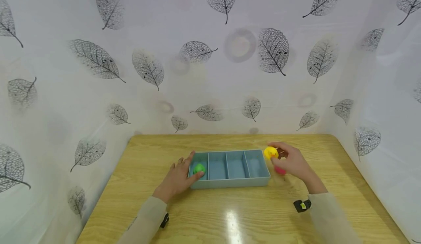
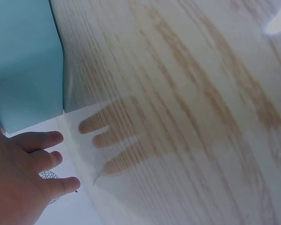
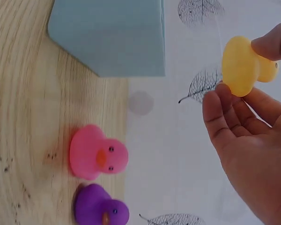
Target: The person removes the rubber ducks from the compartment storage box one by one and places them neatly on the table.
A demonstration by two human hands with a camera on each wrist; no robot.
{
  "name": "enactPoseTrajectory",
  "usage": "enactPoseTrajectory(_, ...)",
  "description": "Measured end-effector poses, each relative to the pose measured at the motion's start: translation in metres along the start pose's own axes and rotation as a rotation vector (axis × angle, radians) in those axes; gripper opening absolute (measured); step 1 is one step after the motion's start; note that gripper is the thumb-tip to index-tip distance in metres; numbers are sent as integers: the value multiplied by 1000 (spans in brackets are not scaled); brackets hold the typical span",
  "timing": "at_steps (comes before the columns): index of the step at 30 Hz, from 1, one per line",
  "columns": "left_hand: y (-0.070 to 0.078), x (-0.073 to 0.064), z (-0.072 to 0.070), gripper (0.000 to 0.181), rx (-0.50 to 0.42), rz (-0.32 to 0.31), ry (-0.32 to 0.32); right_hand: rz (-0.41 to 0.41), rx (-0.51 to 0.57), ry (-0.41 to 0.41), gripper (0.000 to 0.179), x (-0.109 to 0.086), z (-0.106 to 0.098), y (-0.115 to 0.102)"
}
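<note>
Pinching yellow toy duck (image 1: pixel 270 152) with fingers of right hand (image 1: pixel 293 162), holding near far right corner of blue four-compartment tray (image 1: pixel 230 183); resting left hand (image 1: pixel 177 178), fingers spread, on tray's left end; ideally steadying tray, lifting duck clear, gripping lightly.

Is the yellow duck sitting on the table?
No, the right hand holds the yellow duck up off the wooden table.

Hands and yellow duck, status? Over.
Right hand pinching yellow duck, raised near right end of tray. Left hand at left end. Nothing visibly in the way.
</note>
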State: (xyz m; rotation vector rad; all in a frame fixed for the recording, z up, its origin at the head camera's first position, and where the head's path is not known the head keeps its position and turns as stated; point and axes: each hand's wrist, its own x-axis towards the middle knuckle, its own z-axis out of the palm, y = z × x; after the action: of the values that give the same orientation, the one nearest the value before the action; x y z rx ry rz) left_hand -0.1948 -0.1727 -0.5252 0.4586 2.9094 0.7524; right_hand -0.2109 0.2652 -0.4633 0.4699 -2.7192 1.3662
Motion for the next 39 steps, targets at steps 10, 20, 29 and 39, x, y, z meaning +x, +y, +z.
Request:
enactPoseTrajectory(10,-1,1,1,95,9,8,4,77,-22,42,49,-19,-29,19)
enactPoseTrajectory(20,0,0,-1,95,17,11,6,124,-88,83,51,-35,-53,43)
enactPoseTrajectory(29,2,0,-2,95,2,9,-5,166,-124,108,52,-45,-71,64)
enactPoseTrajectory(39,1,-1,-2,95,1,6,-5,229,-170,93,55,-51,-81,80)
